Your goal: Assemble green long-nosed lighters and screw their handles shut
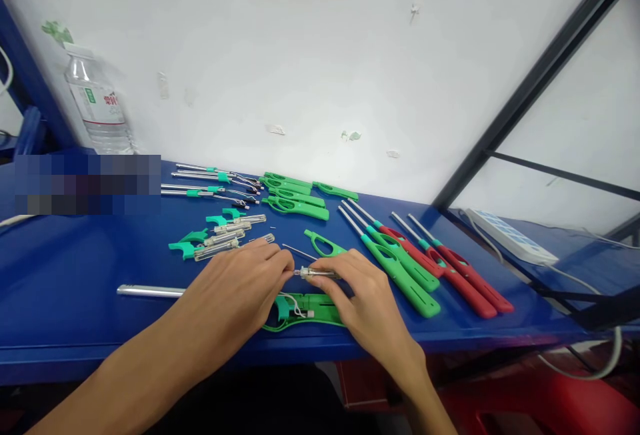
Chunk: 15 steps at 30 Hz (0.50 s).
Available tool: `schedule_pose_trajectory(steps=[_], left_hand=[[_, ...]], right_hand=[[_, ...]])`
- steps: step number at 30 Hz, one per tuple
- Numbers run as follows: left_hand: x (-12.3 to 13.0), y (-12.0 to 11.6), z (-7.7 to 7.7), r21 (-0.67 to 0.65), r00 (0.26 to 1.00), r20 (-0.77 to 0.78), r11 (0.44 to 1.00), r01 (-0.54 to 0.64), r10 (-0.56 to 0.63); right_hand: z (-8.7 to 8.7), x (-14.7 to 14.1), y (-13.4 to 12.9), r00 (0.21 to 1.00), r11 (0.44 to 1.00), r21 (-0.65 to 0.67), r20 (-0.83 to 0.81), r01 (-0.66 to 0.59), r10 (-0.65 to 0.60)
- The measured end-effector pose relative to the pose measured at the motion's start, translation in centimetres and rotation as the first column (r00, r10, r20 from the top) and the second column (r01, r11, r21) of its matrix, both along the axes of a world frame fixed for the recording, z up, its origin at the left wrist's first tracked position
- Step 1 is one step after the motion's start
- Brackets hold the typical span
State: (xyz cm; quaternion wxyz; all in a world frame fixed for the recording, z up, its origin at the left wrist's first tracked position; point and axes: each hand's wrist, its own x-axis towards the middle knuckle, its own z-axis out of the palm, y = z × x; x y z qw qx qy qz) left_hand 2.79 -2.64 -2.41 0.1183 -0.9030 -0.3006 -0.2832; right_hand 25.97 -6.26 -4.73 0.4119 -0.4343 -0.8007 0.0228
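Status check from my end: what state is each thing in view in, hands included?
Left hand: fingers closed at the clear tank's tip
Right hand: gripping the clear tank
Clear tank: held above the green shell
Green shell: open, white wires exposed
Green lighters: apparently assembled, lying flat
Red lighters: apparently assembled, lying flat
Bottle: upright, capped
Power strip: on or off unclear

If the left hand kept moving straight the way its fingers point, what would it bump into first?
Probably the slim transparent plastic tube held by the right hand, just ahead of the left hand. Depth is hard to judge here; they may already be touching.
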Motion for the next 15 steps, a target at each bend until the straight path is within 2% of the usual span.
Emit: schedule_pose_trajectory(steps=[6, 15], left_hand=[[0.23, 0.08, 0.09, 0.055, 1.000, 0.007, 0.998, 0.018, -0.018], [0.09, -0.10, -0.11, 0.010, 0.999, -0.035, 1.000, 0.005, -0.004]], right_hand=[[-0.03, 0.10, -0.02, 1.000, 0.997, 0.071, 0.015, -0.012, 0.011], [-0.16, 0.18, -0.02, 0.999, 0.996, 0.091, 0.047, 0.002, -0.007]])
